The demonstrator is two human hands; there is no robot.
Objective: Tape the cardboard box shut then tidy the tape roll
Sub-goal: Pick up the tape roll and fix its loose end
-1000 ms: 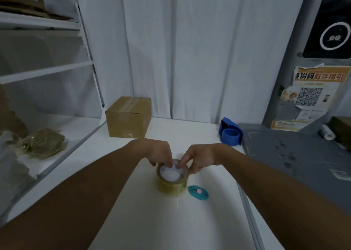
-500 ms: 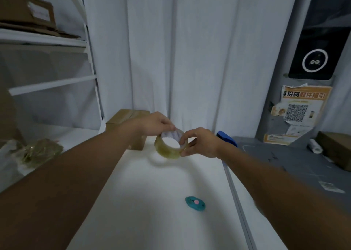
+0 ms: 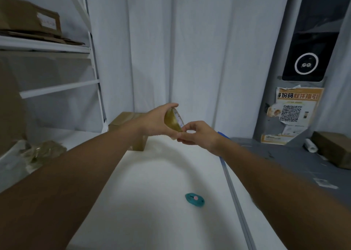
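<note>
A yellowish roll of clear tape (image 3: pixel 171 121) is held in the air above the white table (image 3: pixel 155 173). My left hand (image 3: pixel 153 123) grips it round the rim. My right hand (image 3: pixel 197 134) pinches the roll's lower edge with thumb and fingertips. The brown cardboard box (image 3: pixel 123 119) stands on the table at the back left, mostly hidden behind my left forearm; tape runs across its top.
A small teal cutter (image 3: pixel 194 199) with a pink button lies on the table in front. A blue tape dispenser (image 3: pixel 223 134) peeks out behind my right wrist. White shelving (image 3: pixel 57 88) with cardboard stands on the left. A grey counter (image 3: pixel 284 160) on the right carries a brown box (image 3: pixel 334 148).
Both hands lifted the tape roll off the table and raised it. The roll has tilted onto its edge, and my right hand shifted to its lower rim.
</note>
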